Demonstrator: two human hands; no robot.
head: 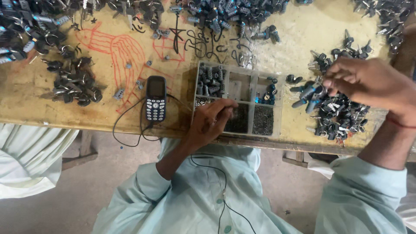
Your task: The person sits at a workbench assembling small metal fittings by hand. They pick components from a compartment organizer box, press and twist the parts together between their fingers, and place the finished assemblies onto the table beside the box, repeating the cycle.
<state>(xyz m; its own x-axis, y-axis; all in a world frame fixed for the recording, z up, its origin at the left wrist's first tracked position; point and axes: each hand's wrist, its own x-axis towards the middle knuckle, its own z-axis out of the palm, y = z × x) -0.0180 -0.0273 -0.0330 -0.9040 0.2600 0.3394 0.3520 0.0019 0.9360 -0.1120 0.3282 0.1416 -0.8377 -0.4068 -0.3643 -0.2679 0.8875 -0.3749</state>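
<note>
While my left hand [211,120] pinches small parts in the divided tray [250,82], my right hand [362,82] grips a lock cylinder [308,92] over the pile [338,117]. Next, I judge, the two must meet squarely.

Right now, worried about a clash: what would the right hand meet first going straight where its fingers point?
Probably the loose dark parts, then the divided tray; the right hand's height is unclear.

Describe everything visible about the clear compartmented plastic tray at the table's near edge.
The clear compartmented plastic tray lies flat on the worn yellowish table, divided into six sections in two rows. The far-left section holds grey metal cylinders, the far-right one small dark and blue parts, the near ones fine dark bits. The left hand rests over its near-left section, fingertips inside.
</note>
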